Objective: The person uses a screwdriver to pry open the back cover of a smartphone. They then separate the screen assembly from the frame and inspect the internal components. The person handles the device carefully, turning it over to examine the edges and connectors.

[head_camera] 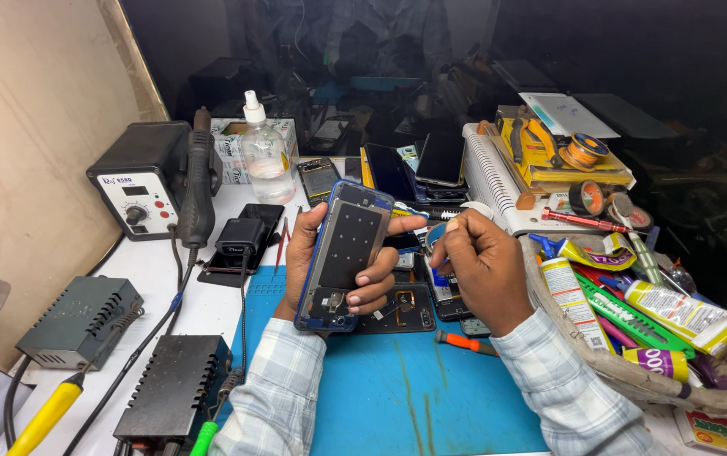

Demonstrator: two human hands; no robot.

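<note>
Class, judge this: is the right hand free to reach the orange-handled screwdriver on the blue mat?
Probably yes. The screwdriver lies in the open on the mat, just below the right hand. Nothing covers it, though that hand is closed, seemingly on something small.

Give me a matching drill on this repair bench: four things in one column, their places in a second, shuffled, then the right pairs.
Things:
1. Opened phone
2. Clear bottle
3. Orange-handled screwdriver
4. Yellow soldering iron

Places:
A. On the blue mat, below the right hand
B. Held upright in the left hand
C. Bottom left, beside the black boxes
D. At the back, by the hot-air station

Pairs: 1-B, 2-D, 3-A, 4-C
</note>
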